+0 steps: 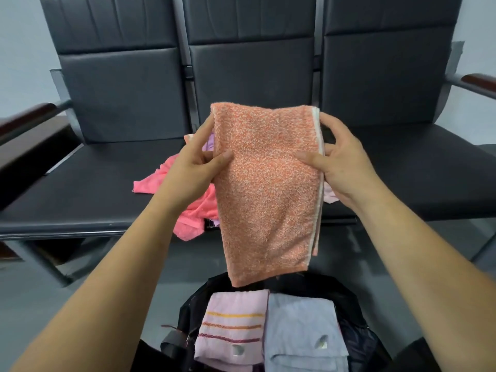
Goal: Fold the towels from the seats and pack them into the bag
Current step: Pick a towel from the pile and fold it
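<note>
Above the bag (357,328), holding two folded towels, both hands (188,167) (346,167) pinch a folded orange towel (265,189); pink towel (171,178), perhaps others, waits on the seat (80,194).

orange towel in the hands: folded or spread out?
Folded. The orange towel hangs as a narrow panel, stacked layers showing along its white-trimmed right edge, pinched between the left hand and right hand.
</note>
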`<action>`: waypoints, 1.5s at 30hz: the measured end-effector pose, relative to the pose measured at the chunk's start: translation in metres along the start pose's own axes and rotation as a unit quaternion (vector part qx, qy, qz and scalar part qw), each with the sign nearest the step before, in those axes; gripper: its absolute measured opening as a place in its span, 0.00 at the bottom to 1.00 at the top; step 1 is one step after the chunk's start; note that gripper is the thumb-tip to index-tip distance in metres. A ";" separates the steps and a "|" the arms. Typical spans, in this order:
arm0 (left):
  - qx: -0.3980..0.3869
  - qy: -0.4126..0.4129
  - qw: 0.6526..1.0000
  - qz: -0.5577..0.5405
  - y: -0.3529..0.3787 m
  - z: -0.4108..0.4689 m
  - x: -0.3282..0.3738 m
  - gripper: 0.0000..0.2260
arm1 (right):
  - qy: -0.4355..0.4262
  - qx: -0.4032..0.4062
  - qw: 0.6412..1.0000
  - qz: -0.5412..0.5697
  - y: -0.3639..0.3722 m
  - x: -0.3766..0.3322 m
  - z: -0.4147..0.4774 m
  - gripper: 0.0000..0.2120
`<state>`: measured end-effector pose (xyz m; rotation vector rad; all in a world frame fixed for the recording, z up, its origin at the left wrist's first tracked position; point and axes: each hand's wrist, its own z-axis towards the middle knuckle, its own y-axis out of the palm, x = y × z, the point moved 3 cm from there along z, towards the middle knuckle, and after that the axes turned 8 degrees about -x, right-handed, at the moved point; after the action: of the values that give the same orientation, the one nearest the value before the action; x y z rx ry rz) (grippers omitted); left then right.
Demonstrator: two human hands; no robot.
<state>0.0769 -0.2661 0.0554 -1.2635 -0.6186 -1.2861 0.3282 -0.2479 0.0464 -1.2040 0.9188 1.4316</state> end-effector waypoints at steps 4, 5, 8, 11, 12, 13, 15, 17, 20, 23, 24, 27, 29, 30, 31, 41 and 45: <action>0.080 -0.045 0.996 -0.004 0.000 0.001 -0.006 0.14 | 0.006 0.025 1.000 -0.010 -0.003 0.004 0.003 0.34; 0.084 -0.056 0.995 -0.017 0.001 0.002 -0.010 0.10 | 0.007 0.016 0.999 -0.039 -0.002 0.006 0.005 0.29; 0.064 -0.096 0.990 -0.081 0.003 0.004 -0.018 0.10 | 0.060 -0.048 0.996 -0.033 0.003 0.011 0.006 0.13; -0.044 -0.105 0.989 -0.095 0.002 0.002 -0.026 0.28 | 0.083 -0.123 0.986 -0.073 0.006 0.016 0.002 0.25; -0.066 -0.108 0.991 -0.047 0.001 0.001 -0.027 0.33 | 0.071 -0.119 0.980 -0.142 0.008 0.013 0.001 0.25; -0.069 -0.110 0.991 0.019 -0.001 0.001 -0.027 0.34 | 0.058 -0.100 0.973 -0.201 0.008 0.009 0.001 0.24; -0.045 -0.102 0.983 0.146 -0.001 0.001 -0.027 0.27 | 0.019 -0.059 0.967 -0.247 0.010 0.004 0.002 0.19; -0.008 -0.085 0.976 0.201 0.004 0.002 -0.023 0.17 | 0.001 -0.056 0.971 -0.231 0.010 0.006 0.003 0.14; -0.012 -0.072 0.986 0.149 0.005 0.002 -0.027 0.09 | -0.008 -0.048 0.975 -0.215 0.009 0.011 0.003 0.10; -0.008 -0.099 0.992 0.083 0.004 0.001 -0.027 0.08 | 0.011 -0.007 0.991 -0.134 0.006 0.015 0.004 0.10; 0.012 -0.116 0.992 0.039 0.004 0.001 -0.028 0.09 | 0.026 0.006 0.996 -0.091 0.005 0.018 0.005 0.11; 0.091 -0.194 0.971 -0.103 0.008 0.001 -0.031 0.11 | 0.096 0.036 0.994 0.041 0.004 0.032 0.008 0.16; 0.102 -0.224 0.952 -0.181 0.012 0.002 -0.033 0.11 | 0.160 0.027 0.978 0.135 0.004 0.039 0.010 0.18; 0.094 -0.222 0.947 -0.213 0.014 0.002 -0.033 0.13 | 0.182 -0.003 0.964 0.195 0.005 0.041 0.009 0.19; 0.081 -0.215 0.943 -0.241 0.016 0.002 -0.031 0.17 | 0.189 -0.038 0.949 0.251 0.006 0.041 0.009 0.21; 0.050 -0.132 0.980 0.139 0.011 0.002 -0.038 0.13 | 0.068 -0.014 0.991 -0.114 0.003 0.046 0.016 0.18; 0.041 -0.106 0.978 0.173 0.013 0.002 -0.036 0.06 | 0.040 -0.002 0.988 -0.150 0.006 0.043 0.015 0.17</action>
<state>0.0808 -0.2543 0.0191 -1.3800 -0.5644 -0.8373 0.3195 -0.2256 0.0073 -1.3482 0.7512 1.1508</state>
